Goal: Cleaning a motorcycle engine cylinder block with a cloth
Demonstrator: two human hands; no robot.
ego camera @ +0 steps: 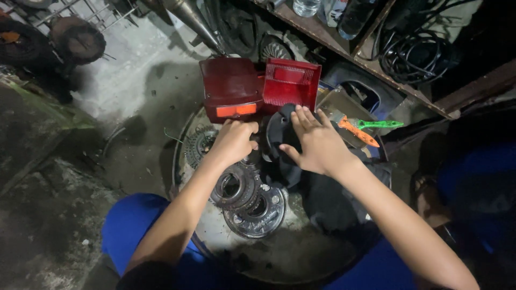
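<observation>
My right hand (317, 140) lies flat with fingers together on a black round cover plate (277, 131) that stands tilted in a round metal tray (185, 139). My left hand (235, 140) is curled into a fist just left of that plate, gripping something small at its edge; what it holds is hidden by the fingers. Below both hands lie two round metal clutch parts (252, 201) with toothed rims. A toothed gear ring (198, 146) sits left of my left hand.
A dark red tail-light housing (230, 86) and its red lens (290, 83) stand behind the tray. An orange brush (359, 132) and a green handle (381, 124) lie at right. A dark cloth (328, 198) covers the tray's right side. A wooden shelf (376, 64) with coiled cable is behind.
</observation>
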